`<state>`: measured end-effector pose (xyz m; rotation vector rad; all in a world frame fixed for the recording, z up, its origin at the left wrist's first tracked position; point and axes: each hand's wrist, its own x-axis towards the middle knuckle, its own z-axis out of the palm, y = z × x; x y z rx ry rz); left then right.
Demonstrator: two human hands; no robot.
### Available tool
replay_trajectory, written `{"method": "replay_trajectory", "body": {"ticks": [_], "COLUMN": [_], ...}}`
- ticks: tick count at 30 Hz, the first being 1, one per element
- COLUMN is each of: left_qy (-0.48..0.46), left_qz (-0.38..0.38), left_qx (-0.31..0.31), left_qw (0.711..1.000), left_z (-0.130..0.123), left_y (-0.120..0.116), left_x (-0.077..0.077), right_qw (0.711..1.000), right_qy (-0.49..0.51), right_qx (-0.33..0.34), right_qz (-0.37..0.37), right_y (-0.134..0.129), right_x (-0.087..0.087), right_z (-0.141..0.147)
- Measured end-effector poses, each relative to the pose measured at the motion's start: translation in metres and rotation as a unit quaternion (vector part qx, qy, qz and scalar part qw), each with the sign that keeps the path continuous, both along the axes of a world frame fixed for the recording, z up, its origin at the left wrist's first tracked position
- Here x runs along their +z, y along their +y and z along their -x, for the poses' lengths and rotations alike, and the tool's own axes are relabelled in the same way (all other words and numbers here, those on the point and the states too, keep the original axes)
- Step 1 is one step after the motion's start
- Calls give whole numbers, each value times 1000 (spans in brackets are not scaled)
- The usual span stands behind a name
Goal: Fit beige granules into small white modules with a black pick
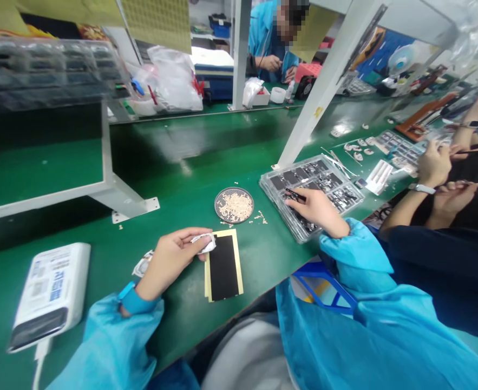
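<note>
Pinched between the thumb and fingers of my left hand (174, 252) is a small white plastic part (204, 243). Just below it lies a black sheet with a yellow border (223, 268), flat on the green bench. My right hand (318, 208) grips black tweezers (296, 195) over a clear compartment box (277, 203) of small dark and metallic pieces. Whether the tweezer tips hold a piece is too small to tell. A round dish (234, 205) of tiny beige bits sits between my hands, with some bits scattered beside it. Another white part (143, 264) is partly behind my left wrist.
A white power bank (54, 292) with a cable stands at the left. Shelf legs (309, 103) and a metal foot (135, 210) rise from the bench. Co-workers' hands (436, 162) work at the right, near white parts (358, 146); another person (269, 43) sits opposite.
</note>
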<state>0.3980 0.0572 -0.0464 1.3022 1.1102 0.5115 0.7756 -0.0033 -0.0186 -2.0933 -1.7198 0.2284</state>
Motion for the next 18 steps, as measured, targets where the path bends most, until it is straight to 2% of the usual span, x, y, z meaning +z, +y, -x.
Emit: {"method": "replay_trajectory", "body": {"ticks": [7, 10, 12, 15, 16, 18], "left_qy": [-8, -22, -37, -45, -43, -44], "left_qz": [12, 11, 9, 5, 6, 15], "left_qx": [19, 22, 20, 7, 2, -12], "left_qw": [1000, 999, 999, 999, 999, 999], "left_z": [-3, -3, -4, -4, -5, -6], "left_y": [-3, -4, -4, -6, -6, -8], "left_x": [1, 1, 0, -1, -1, -1], "right_qw": [998, 997, 997, 999, 994, 973], "right_qy": [-41, -59, -54, 32, 85, 195], "right_qx": [39, 57, 46, 20, 37, 110], "right_qz": [-10, 1, -3, -39, -50, -52], "right_y": [3, 3, 3, 4, 5, 11], "right_x": [-6, -2, 7, 24, 28, 30], "right_z": [-14, -21, -17, 12, 27, 63]}}
